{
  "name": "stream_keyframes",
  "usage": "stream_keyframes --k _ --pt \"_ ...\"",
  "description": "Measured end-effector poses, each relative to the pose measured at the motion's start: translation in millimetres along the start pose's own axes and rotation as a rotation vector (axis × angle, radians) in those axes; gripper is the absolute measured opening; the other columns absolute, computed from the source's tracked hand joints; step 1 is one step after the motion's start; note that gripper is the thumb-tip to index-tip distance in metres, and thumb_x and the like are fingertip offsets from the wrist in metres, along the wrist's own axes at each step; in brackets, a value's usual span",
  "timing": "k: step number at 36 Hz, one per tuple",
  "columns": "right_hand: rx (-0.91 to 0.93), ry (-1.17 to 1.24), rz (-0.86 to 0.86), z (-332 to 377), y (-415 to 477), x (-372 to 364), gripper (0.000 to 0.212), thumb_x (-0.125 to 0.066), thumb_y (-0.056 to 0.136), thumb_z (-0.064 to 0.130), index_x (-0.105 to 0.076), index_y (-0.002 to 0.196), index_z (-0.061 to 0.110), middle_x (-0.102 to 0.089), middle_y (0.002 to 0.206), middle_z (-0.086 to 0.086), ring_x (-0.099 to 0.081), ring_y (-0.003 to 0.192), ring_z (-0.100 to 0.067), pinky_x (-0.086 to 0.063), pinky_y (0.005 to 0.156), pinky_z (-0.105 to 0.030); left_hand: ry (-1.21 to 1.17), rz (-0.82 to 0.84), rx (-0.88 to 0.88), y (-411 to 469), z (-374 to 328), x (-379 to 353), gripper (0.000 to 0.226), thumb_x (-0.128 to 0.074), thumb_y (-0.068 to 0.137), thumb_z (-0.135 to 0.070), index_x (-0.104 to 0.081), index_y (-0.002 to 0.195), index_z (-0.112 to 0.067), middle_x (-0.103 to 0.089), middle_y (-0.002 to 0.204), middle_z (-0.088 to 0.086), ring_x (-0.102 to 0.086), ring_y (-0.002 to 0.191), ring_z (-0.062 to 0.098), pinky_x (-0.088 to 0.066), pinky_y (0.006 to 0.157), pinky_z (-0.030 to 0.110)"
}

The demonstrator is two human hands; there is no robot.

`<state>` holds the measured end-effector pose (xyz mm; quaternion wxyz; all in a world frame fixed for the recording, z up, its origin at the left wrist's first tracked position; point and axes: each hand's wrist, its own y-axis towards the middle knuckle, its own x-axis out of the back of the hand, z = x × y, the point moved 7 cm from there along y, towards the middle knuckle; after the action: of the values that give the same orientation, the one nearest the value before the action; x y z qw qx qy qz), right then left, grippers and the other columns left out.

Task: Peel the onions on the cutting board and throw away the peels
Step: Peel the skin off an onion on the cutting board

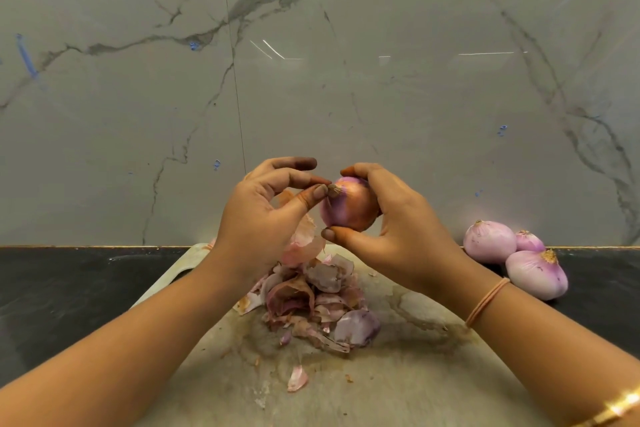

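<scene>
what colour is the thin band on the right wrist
Peach-orange: the thin band, best in head view.

Right hand holds an onion above the peels; left hand pinches its tip.

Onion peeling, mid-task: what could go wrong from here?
1. The right hand holds the onion in the air while the left hand pinches its root end; a hard tug could pop it loose.
2. Three peeled onions lie loose on the counter beside the right forearm; a swing may set them rolling.
3. One stray peel lies apart from the pile on the board; easy to miss when binning.
</scene>
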<state>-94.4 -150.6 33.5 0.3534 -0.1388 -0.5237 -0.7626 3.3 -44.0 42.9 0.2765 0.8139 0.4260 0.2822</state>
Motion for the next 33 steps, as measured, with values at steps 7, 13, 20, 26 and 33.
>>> stream_keyframes --k 7,13,20,26,33 --pt "-0.05 0.16 0.06 -2 -1 -5 0.064 -0.078 0.078 0.025 -0.044 0.132 0.027 -0.05 0.124 0.008 -0.053 0.109 -0.005 -0.046 0.09 -0.01 -0.049 -0.035 0.073 1 8 2 0.011 -0.066 0.084 -0.012 -0.07 0.081 -0.022 -0.065 0.107 -0.008 -0.064 0.095 0.007 -0.053 0.089 0.036" --pt "-0.071 0.267 0.062 -3 -1 -3 0.059 -0.08 0.075 0.016 -0.04 0.111 0.041 -0.049 0.114 0.016 -0.057 0.105 -0.007 -0.049 0.086 -0.012 -0.012 -0.053 0.106 0 9 2 0.011 -0.064 0.087 -0.014 -0.068 0.081 -0.022 -0.065 0.105 -0.01 -0.062 0.096 0.003 -0.052 0.089 0.032" --pt "-0.094 0.324 0.088 -4 -1 -5 0.058 -0.08 0.075 0.014 -0.041 0.109 0.039 -0.051 0.112 0.016 -0.058 0.103 -0.01 -0.052 0.089 -0.019 0.05 -0.091 0.118 0 13 4 0.014 -0.061 0.09 -0.015 -0.063 0.084 -0.028 -0.066 0.103 -0.008 -0.061 0.099 0.009 -0.052 0.089 0.035" --pt "-0.129 0.354 0.125 -6 -1 -9 0.061 -0.08 0.075 0.016 -0.042 0.118 0.035 -0.052 0.115 0.012 -0.058 0.107 -0.013 -0.053 0.091 -0.026 0.171 -0.137 0.074 2 13 9 0.021 -0.06 0.092 -0.017 -0.057 0.081 -0.034 -0.062 0.096 -0.014 -0.057 0.091 -0.002 -0.048 0.078 0.017" --pt "-0.161 0.424 0.124 -9 -2 -5 0.06 -0.08 0.073 0.015 -0.044 0.117 0.034 -0.053 0.114 0.009 -0.058 0.105 -0.015 -0.054 0.089 -0.025 0.198 -0.287 0.184 11 41 39 0.014 -0.057 0.094 -0.023 -0.06 0.082 -0.028 -0.065 0.094 -0.003 -0.057 0.084 0.01 -0.043 0.067 0.021"
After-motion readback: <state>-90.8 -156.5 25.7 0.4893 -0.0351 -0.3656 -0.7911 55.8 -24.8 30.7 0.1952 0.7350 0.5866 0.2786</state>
